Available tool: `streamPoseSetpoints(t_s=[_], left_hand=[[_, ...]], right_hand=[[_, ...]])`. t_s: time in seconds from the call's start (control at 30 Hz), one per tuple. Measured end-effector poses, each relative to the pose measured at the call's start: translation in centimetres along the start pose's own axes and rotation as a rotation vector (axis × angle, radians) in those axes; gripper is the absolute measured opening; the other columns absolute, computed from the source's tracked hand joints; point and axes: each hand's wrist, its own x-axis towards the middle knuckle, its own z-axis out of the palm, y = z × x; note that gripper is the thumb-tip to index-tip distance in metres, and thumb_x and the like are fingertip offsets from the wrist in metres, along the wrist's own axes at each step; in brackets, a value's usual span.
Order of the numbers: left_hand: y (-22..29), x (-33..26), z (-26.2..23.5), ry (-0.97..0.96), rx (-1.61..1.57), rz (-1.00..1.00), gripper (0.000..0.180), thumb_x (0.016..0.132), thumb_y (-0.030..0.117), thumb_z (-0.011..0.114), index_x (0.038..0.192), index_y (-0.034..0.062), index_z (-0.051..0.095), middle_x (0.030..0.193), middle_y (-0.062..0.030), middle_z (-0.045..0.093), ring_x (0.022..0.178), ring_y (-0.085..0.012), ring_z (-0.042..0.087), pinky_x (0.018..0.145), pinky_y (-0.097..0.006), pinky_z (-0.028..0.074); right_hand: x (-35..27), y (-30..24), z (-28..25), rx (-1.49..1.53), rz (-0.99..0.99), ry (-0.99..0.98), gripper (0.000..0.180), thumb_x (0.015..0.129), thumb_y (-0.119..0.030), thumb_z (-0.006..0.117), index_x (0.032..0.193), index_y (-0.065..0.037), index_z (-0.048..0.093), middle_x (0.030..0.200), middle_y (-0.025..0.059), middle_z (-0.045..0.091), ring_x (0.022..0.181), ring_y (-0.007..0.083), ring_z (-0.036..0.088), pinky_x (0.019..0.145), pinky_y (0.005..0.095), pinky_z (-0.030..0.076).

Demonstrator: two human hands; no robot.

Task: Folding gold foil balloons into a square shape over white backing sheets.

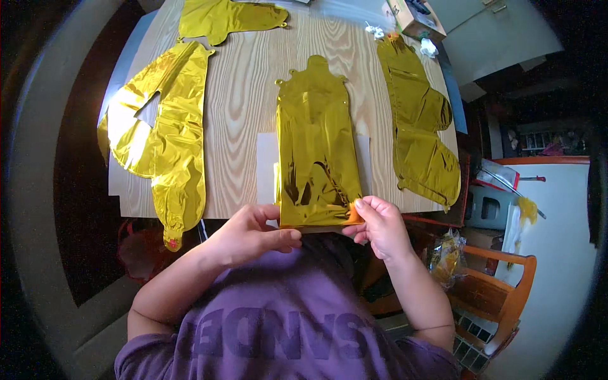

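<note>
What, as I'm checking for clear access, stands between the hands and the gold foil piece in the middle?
Nothing visible: the right hand pinches the middle gold foil piece at its near right corner, and the left hand is at its near left corner. The pale sheet lies beneath the foil, not in the way.

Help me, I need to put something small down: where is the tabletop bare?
Two strips of the tabletop are bare: between the left gold foil and middle gold foil, and between the middle and right gold foil. Crowded: the far right, with the box and crumpled white scraps, and the near middle, with the left hand and right hand.
</note>
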Motion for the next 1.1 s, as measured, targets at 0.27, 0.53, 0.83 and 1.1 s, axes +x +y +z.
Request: streamPoseSetpoints(t_s=[0.27, 0.53, 0.83, 1.1], left_hand=[[-1.5, 0.4, -0.4, 0.119, -0.041, 0.027, 0.016, 0.096, 0.013, 0.071, 0.103, -0.0019, 0.068, 0.092, -0.0104, 0.073, 0.084, -0.0154, 0.072, 0.078, -0.028, 0.061], [-1.9, 0.1, 0.0, 0.272, 0.0, 0.041, 0.017, 0.096, 0.013, 0.071, 0.097, -0.0044, 0.07, 0.087, -0.0106, 0.074, 0.08, -0.0142, 0.072, 0.076, -0.027, 0.06], [-0.5, 0.3, 0.9, 0.31, 0.137, 0.085, 0.028, 0.101, 0.019, 0.064, 0.104, -0.0078, 0.07, 0.088, -0.0106, 0.074, 0.081, -0.0145, 0.071, 0.079, -0.028, 0.059], [-0.8, 0.3, 0.8, 0.315, 0.111, 0.035, 0.029, 0.102, 0.019, 0.062, 0.11, -0.0084, 0.069, 0.09, -0.0113, 0.073, 0.082, -0.0152, 0.072, 0.078, -0.029, 0.06]], right_hand=[[-0.1, -0.1, 0.3, 0.011, 0.006, 0.016, 0.021, 0.104, -0.027, 0.057, 0.101, -0.006, 0.06, 0.083, 0.0047, 0.066, 0.064, 0.0163, 0.071, 0.047, 0.0215, 0.051], [-0.5, -0.5, 0.0, -0.036, -0.057, 0.026, 0.022, 0.103, -0.027, 0.06, 0.101, -0.005, 0.062, 0.082, 0.0017, 0.064, 0.061, 0.0131, 0.068, 0.048, 0.0202, 0.05], [1.0, -0.9, 0.0, -0.493, -0.459, 0.23, 0.015, 0.096, -0.012, 0.068, 0.096, 0.003, 0.07, 0.074, 0.0018, 0.067, 0.066, 0.0054, 0.056, 0.058, 0.0261, 0.046], [1.6, 0.5, 1.3, -0.681, -0.662, 0.447, 0.025, 0.092, -0.01, 0.072, 0.114, -0.002, 0.065, 0.077, 0.0089, 0.067, 0.064, 0.0184, 0.061, 0.062, 0.0343, 0.05]])
